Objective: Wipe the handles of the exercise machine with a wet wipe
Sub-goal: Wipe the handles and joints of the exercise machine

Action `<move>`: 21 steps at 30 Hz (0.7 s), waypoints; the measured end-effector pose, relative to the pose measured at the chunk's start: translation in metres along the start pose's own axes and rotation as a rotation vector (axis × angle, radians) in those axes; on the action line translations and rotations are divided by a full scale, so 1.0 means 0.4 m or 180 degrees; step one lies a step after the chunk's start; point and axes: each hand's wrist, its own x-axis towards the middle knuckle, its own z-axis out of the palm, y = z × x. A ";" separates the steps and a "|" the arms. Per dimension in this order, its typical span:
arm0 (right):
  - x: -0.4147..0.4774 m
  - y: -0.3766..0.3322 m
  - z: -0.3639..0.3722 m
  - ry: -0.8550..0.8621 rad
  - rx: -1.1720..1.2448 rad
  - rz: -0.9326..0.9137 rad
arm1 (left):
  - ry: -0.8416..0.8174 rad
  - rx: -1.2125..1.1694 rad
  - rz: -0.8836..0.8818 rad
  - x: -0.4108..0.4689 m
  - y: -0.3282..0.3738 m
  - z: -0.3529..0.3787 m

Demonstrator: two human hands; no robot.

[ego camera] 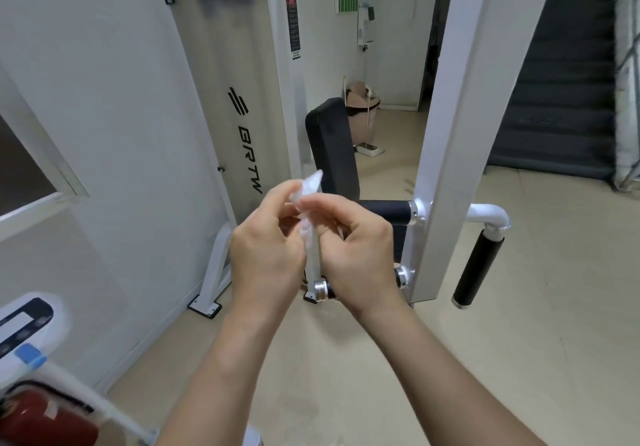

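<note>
left hand (268, 255) and right hand (353, 251) together, pinching

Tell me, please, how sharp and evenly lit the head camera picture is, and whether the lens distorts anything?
Head view: soft, even indoor light with no hard shadows; the wet wipe and both hands, left hand and right hand, are slightly motion-blurred; the black handle is sharper; wide-angle distortion tilts the white frame post.

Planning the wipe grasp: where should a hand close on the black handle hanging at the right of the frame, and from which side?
Grip the black foam sleeve of the hanging handle at mid-length, coming from the open floor side on its right. It hangs nearly upright, slightly tilted, with bare floor around it, so fingers can wrap right round. The white post to its left likely crowds that side.
</note>
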 end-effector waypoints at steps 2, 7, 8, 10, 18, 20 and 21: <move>-0.010 -0.015 -0.022 -0.0024 0.0692 0.0610 | -0.0100 0.0176 0.0253 -0.004 -0.001 -0.005; -0.050 -0.007 -0.043 0.0672 0.1738 0.1906 | -0.0288 0.0449 0.0816 -0.065 -0.005 -0.025; -0.057 -0.004 -0.044 0.0738 0.1995 0.2180 | -0.0522 0.0454 0.0822 -0.084 -0.007 -0.026; -0.073 -0.003 -0.037 0.0686 0.2437 0.2648 | -0.0957 0.0537 0.0815 -0.114 -0.020 -0.024; -0.108 -0.013 -0.010 -0.0092 0.3091 0.2944 | -0.0538 0.0463 0.0341 -0.101 -0.040 -0.035; -0.093 -0.005 -0.011 0.0293 0.3447 0.3137 | -0.0690 -0.0168 0.0045 -0.084 -0.018 -0.045; -0.086 -0.003 -0.009 0.0433 0.3588 0.3193 | -0.0581 -0.0340 -0.0015 -0.071 -0.010 -0.047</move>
